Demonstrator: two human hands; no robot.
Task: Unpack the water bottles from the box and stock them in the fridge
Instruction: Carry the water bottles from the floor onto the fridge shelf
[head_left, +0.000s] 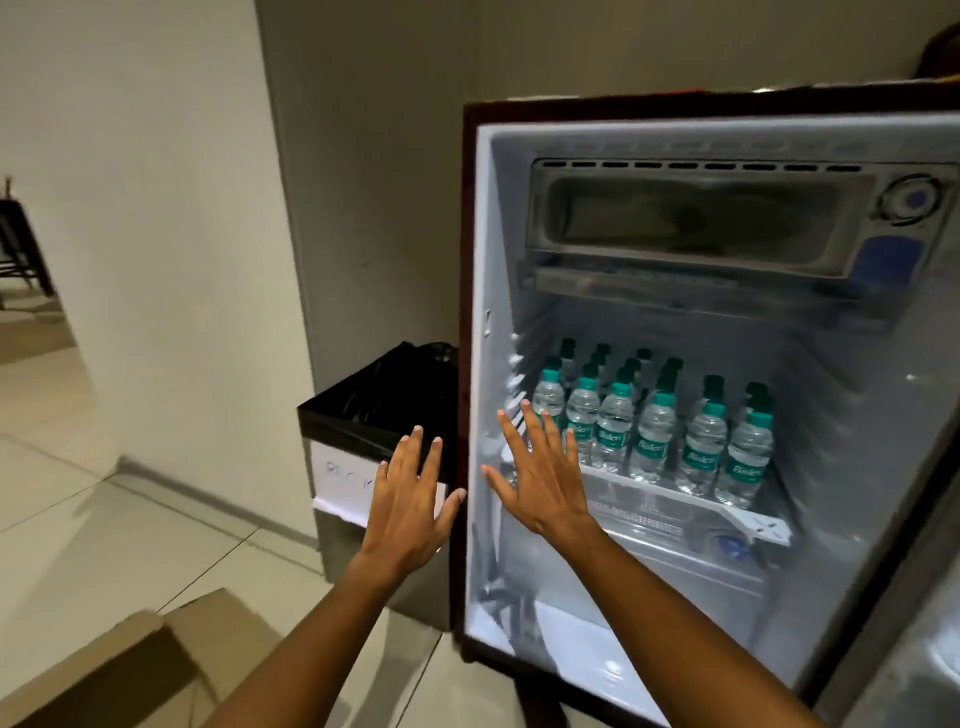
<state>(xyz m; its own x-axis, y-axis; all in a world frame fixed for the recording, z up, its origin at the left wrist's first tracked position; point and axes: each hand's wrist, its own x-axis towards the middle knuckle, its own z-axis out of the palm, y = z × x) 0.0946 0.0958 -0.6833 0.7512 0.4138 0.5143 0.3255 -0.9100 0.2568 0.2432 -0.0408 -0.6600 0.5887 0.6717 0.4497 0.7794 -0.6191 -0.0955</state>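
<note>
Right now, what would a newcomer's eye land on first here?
The open fridge on the right, its lit shelf packed with rows of green-capped water bottles. In front, the left hand and right hand are spread flat and empty. A cardboard box sits bottom left, a black-lined bin beside the fridge.

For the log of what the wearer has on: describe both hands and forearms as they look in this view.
Both arms are bare to the frame edge: no sleeves show. The left hand and right hand wear no gloves, and no rings, watch or bracelet are visible on their backs or wrists. Fingernails look short and unpainted.
</note>
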